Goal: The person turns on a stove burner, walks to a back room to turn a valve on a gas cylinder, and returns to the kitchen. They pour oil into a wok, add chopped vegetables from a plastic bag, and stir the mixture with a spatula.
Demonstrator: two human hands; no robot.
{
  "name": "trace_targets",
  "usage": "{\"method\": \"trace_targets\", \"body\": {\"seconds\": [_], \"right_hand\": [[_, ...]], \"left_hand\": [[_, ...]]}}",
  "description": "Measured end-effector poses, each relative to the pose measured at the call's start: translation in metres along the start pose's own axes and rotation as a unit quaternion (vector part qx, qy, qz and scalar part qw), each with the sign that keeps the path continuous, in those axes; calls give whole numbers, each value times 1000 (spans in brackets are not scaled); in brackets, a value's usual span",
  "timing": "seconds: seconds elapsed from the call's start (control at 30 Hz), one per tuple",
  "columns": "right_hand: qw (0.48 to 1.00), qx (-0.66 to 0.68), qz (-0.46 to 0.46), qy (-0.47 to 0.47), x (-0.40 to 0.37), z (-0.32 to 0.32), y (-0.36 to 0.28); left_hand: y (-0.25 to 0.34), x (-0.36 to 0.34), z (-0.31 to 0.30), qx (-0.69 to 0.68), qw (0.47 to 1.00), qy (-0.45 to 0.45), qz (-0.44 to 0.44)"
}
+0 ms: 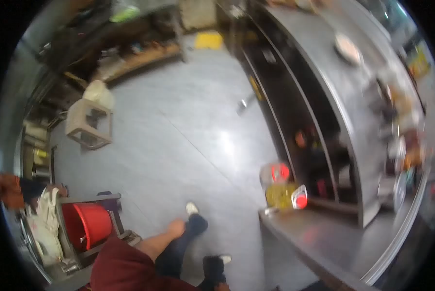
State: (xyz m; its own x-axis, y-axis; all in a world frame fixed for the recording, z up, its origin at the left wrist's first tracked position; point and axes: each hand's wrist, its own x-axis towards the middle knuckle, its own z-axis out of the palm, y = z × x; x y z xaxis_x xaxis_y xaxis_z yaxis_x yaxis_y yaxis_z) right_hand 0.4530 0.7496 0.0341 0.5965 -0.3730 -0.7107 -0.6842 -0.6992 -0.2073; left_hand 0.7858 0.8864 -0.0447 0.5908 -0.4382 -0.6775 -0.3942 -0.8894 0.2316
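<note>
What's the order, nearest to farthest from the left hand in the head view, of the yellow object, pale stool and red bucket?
1. Red bucket: left side, low.
2. Pale stool: left, farther ahead.
3. Yellow object: ahead, far end.

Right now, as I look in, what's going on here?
Someone with a maroon sleeve is on the grey floor, and no handling is visible. The blurred left hand is in front of one leg, with nothing visibly held. The right hand is mostly cut off, so its grip can't be told. A red bucket sits to the left.
</note>
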Motion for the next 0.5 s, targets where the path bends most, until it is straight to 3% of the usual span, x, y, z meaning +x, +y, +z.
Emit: {"method": "trace_targets", "body": {"seconds": [0.07,0.1,0.17,0.2,0.27,0.33,0.4,0.43,0.47,0.5], "right_hand": [[998,50,-39,-17,38,-47,-35],[995,77,-57,-28,58,-71,-54],[985,137,-90,-50,99,-115,-95],[979,168,-99,-58,120,-137,-118],[969,217,-94,-66,158,-185,-155],[958,267,-75,-75,194,-232,-175],[954,286,-42,-79,230,-274,-180],[955,282,-23,-86,246,-291,-177],[959,268,-4,-92,266,-306,-171],[962,256,18,-98,285,-323,-169]], "left_hand": [[-62,-66,-22,-122,971,49,-201],[-67,-99,-69,-135,952,33,-274],[-124,-127,-110,-160,960,-65,-221],[-164,-119,-108,-176,956,-43,-231],[-225,-90,-103,-91,966,-122,-211],[-231,-72,-164,-278,898,42,-338],[-250,-27,-200,-168,953,109,-227],[-239,-9,-229,-339,875,194,-288],[-235,20,-246,-297,866,240,-323],[-223,29,-279,-369,845,251,-293]]}}
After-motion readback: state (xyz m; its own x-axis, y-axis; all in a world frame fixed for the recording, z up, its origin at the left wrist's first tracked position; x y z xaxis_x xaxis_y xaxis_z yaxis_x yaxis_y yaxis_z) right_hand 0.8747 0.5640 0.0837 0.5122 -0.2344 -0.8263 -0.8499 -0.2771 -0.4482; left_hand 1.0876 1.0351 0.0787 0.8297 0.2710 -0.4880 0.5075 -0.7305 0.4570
